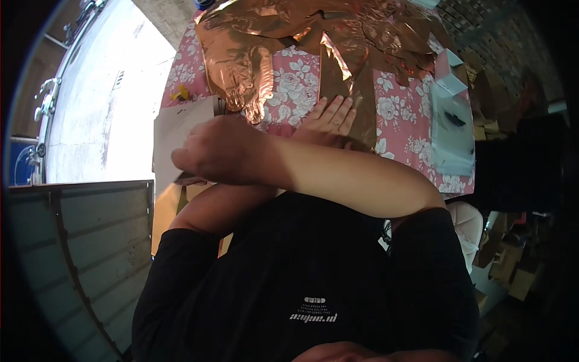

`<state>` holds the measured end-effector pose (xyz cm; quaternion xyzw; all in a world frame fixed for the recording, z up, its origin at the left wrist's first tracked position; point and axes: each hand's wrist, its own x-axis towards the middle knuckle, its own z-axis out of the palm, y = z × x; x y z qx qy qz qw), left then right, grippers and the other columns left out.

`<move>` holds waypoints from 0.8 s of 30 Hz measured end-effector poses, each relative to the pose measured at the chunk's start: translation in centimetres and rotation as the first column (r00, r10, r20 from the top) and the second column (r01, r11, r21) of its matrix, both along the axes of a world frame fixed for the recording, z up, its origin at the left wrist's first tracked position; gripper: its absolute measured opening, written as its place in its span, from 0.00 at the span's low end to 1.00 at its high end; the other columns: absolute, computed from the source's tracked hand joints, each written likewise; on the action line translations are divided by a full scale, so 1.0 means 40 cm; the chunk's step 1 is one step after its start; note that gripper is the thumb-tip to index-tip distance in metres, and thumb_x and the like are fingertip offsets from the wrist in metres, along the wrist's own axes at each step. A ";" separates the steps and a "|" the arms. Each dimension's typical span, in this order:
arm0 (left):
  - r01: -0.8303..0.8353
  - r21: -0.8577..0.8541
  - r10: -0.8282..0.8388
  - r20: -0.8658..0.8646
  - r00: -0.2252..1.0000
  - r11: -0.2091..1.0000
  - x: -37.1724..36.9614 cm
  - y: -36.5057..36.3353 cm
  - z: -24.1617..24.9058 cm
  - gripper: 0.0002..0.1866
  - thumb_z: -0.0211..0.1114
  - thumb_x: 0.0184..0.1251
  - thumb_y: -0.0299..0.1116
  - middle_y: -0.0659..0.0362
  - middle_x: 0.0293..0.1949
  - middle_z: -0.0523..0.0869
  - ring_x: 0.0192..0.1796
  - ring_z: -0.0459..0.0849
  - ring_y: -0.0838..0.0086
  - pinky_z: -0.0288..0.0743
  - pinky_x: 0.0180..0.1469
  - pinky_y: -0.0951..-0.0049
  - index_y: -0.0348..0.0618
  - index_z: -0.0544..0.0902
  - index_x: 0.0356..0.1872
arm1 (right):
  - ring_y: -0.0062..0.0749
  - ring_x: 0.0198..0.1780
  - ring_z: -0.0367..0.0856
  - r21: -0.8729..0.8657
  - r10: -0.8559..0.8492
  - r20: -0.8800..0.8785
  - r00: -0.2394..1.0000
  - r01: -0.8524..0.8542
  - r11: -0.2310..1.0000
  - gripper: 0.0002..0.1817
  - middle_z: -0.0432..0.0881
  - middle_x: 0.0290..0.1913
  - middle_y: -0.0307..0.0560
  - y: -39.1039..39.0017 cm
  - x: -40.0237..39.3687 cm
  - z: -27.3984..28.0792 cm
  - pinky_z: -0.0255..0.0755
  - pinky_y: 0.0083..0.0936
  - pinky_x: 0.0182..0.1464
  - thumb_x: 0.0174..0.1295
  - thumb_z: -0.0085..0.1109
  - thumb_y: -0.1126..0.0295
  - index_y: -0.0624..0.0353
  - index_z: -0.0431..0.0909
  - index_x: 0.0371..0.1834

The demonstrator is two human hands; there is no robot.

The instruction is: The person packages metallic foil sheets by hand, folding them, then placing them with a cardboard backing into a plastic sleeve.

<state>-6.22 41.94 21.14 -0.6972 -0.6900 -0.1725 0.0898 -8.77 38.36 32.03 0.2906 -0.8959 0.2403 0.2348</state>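
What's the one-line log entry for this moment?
left hand flat, open on foil sheet | right hand closed, arm crossed over the other, above white paper | flowered tablecloth beneath

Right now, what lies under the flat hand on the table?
The left hand presses on copper foil over the floral tablecloth. The right forearm covers its wrist and whatever lies beneath.

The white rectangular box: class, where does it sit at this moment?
In the head view, the white rectangular box sits at the right edge of the pink floral tablecloth, beside the crumpled copper foil sheets and above a clear plastic bag.
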 end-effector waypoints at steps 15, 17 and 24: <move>-0.051 -0.135 0.056 0.031 0.998 0.989 0.012 0.005 0.026 0.40 0.52 0.82 0.52 0.41 0.88 0.63 0.91 0.57 0.53 0.43 0.91 0.48 0.30 0.68 0.83 | 0.46 0.68 0.89 0.090 -0.690 0.004 0.724 0.687 0.721 0.16 0.93 0.62 0.49 0.652 0.361 -0.111 0.83 0.40 0.69 0.68 0.65 0.83 0.56 0.92 0.55; -0.051 -0.104 0.053 0.016 0.998 0.993 0.012 0.004 0.027 0.40 0.53 0.82 0.51 0.41 0.87 0.64 0.91 0.58 0.53 0.43 0.91 0.48 0.30 0.68 0.83 | 0.46 0.72 0.86 0.144 -0.684 0.097 0.723 0.670 0.728 0.16 0.91 0.64 0.49 0.664 0.352 -0.156 0.82 0.41 0.71 0.68 0.65 0.83 0.57 0.91 0.55; -0.050 -0.138 0.054 0.021 0.998 0.989 0.012 0.001 0.034 0.41 0.54 0.82 0.51 0.40 0.87 0.65 0.90 0.59 0.52 0.43 0.91 0.48 0.29 0.67 0.84 | 0.49 0.78 0.80 0.075 -0.610 0.308 0.730 0.620 0.781 0.18 0.87 0.70 0.53 0.670 0.341 -0.191 0.78 0.41 0.76 0.67 0.61 0.83 0.59 0.90 0.57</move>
